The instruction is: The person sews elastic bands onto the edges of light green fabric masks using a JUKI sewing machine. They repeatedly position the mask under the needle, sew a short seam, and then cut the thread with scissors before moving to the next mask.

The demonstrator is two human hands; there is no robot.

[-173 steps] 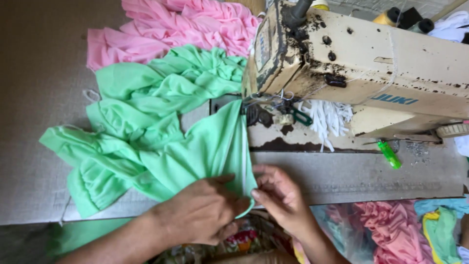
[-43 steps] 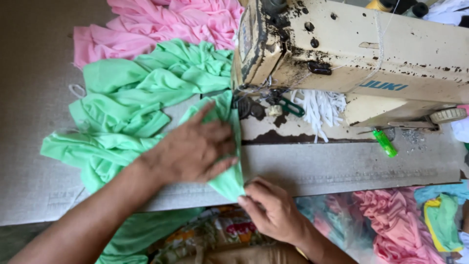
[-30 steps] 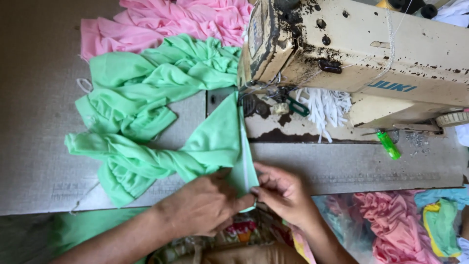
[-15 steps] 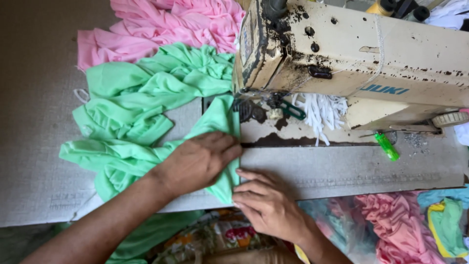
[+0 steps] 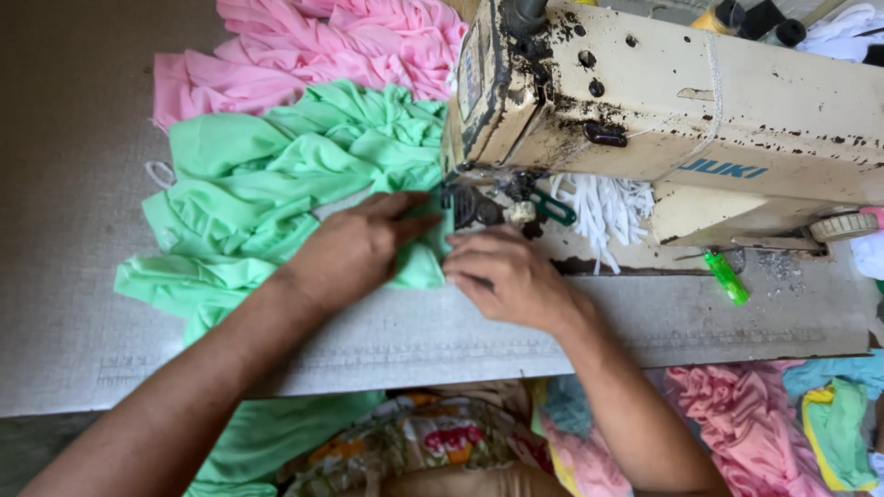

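**At the needle: both hands on green cloth**

At the centre of the head view, the green fabric (image 5: 276, 198) lies on the grey table (image 5: 64, 304), bunched from 9 o'clock in toward the middle; its near edge runs up to the presser-foot area (image 5: 470, 204) of the cream sewing machine (image 5: 700, 101), which fills the frame from 12 to 3 o'clock; paint chipped, dark stains on its head.

Left hand (image 5: 354, 247) comes in from 7 o'clock, palm down, fingers together & stretched flat, pressing the green fabric just left of the foot; fingertips point toward 2 o'clock.

Right hand (image 5: 506, 276) comes in from 5 o'clock, fingers curled down, tips touching the fabric edge just below the foot; whether it pinches the cloth or only presses it, can't tell; the two hands sit near each other, not touching.

Pink fabric (image 5: 331, 46) is heaped at 11 o'clock, touching the green pile's far side; white thread scraps (image 5: 603, 207) hang under the machine arm, right of the foot; a small green tool (image 5: 726, 278) lies on the machine bed at 3 o'clock, well apart from the hands; more pink & green cloth (image 5: 810, 423) sits below the table edge at 4–5 o'clock.
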